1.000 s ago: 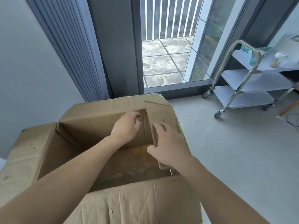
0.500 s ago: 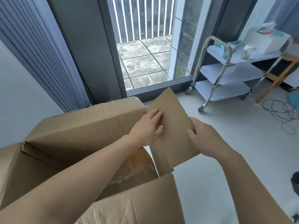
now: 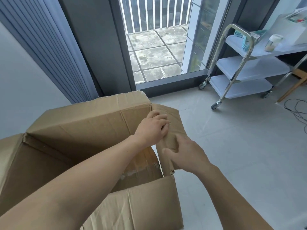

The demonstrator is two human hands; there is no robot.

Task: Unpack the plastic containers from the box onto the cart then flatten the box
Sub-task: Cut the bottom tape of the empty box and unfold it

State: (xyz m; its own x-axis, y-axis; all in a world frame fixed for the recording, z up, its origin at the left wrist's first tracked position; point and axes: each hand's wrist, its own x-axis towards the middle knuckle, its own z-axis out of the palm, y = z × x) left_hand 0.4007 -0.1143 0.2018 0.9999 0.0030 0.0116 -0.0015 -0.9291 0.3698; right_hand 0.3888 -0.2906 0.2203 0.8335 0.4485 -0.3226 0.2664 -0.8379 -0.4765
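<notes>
- Lying open on the floor [image 3: 232, 146] just below the camera, the cardboard box [image 3: 93, 123] has its right flap [image 3: 174, 120] swung outward.
- The left hand [image 3: 152, 128] rests on that flap near the box's far corner, fingers lightly bent on the cardboard, pinching nothing.
- The right hand [image 3: 186, 155] lies lower on the same flap, thumb spread. Whether it grips the edge cannot be told.
- The cart [image 3: 249, 67] stands well apart by the glass door [image 3: 154, 47], with a clear lidded container [image 3: 272, 42] on its top shelf.

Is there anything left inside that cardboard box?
Empty, as far as shows: the cardboard box gapes open, only bare taped floor visible inside; the left forearm hides part of it.
</notes>
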